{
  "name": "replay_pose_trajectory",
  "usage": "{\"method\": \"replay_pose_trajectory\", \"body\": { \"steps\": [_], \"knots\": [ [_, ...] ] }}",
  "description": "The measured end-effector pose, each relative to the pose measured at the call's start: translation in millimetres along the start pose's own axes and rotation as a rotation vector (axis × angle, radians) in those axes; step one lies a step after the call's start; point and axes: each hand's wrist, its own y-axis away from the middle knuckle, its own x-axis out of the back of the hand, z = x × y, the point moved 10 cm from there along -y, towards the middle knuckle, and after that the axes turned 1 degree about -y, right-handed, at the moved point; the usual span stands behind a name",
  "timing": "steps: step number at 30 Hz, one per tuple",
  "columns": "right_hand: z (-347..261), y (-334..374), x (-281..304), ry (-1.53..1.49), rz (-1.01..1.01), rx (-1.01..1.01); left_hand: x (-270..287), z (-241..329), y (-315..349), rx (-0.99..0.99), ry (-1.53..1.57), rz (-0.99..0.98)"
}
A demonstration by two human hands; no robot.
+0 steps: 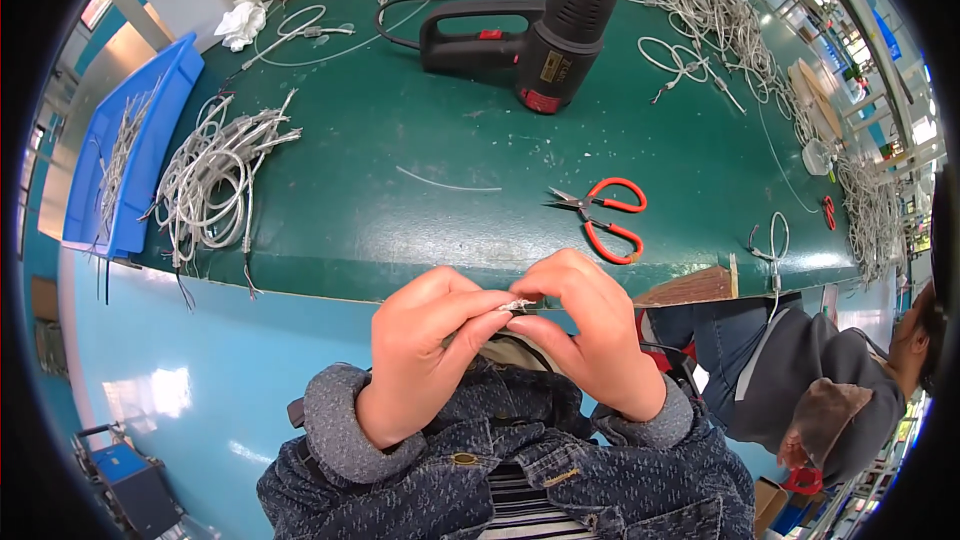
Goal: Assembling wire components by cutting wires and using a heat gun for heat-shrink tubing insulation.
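Just off the table's near edge, my left hand [430,335] pinches the braided end of a grey cable [516,306] between thumb and forefinger. My right hand [585,330] meets it from the other side, its thumb and forefinger closed at the frayed tip. Most of the cable is hidden by my hands. On the green table [350,210] beyond them lie scissors [605,220] with red handles, their blades apart and pointing left. A thin clear strand [448,183] lies to the left of the scissors.
A black heat gun [560,40] stands at the back. Bundled grey cables [215,175] lie at left beside a blue tray [165,130] holding more. A long cable heap [720,15] runs along the right side. A co-worker [830,380] is close at my right.
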Motion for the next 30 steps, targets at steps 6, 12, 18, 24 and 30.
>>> {"method": "replay_pose_trajectory", "body": {
  "steps": [6,12,18,24,30],
  "knots": [
    [-6,-1,-2,0.023,-0.067,0.070,0,2,2,-0.026,-0.058,-0.025],
    [43,25,-32,-0.808,-0.316,-0.652,-3,14,1,-0.210,-0.119,-0.092],
    [40,29,-48,-1.091,-0.365,-0.767,0,21,6,-0.311,-0.218,-0.059],
    [45,45,-61,-1.206,-0.357,-0.876,-1,35,14,-0.487,-0.300,-0.025],
    [25,16,-28,-0.184,-0.093,-0.211,-2,18,12,-0.265,-0.365,-0.012]
  ]
}}
